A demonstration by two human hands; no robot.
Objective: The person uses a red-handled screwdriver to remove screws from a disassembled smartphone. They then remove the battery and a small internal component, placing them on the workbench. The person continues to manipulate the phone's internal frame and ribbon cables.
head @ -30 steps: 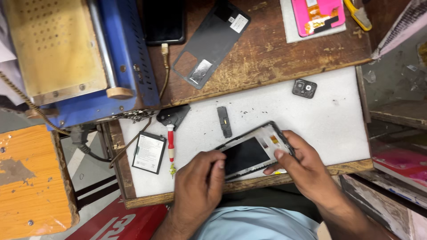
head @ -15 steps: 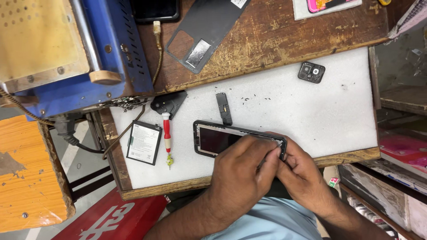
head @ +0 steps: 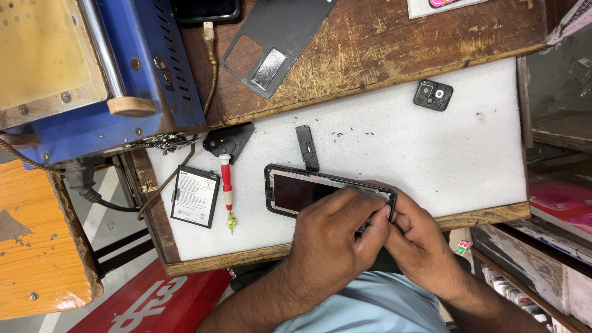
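— Where is the phone (head: pixel 302 191) now?

— Low in the middle of the frame, lying flat on the white foam mat (head: pixel 431 154), screen side up, its left end free and its right end under the hands. Half a second back it sat much the same; a second ago it was lifted and tilted between the hands, further to the right.

— And the hands?

— The left hand (head: pixel 336 237) lies over the phone's right half, fingers curled down on its edge. The right hand (head: pixel 419 243) meets it at the phone's right corner, fingertips pinching the frame there. Both are grasping the phone; whether anything small sits between the fingertips I cannot tell.

— What lies around it?

— Just above the phone, touching its top edge, a small black strip (head: pixel 307 148). To the left, a red-handled screwdriver (head: pixel 227 185) and beside it a flat battery (head: pixel 195 196). A black angular part (head: pixel 229 140) sits above the screwdriver. A square camera module (head: pixel 433 95) rests well apart at the upper right of the mat.

— Anything further up?

— A dark back cover (head: pixel 277 37) on the wooden bench (head: pixel 382 49), and a blue machine (head: pixel 92 74) at the upper left. The view has drifted, so these sit higher in the frame than a second ago.
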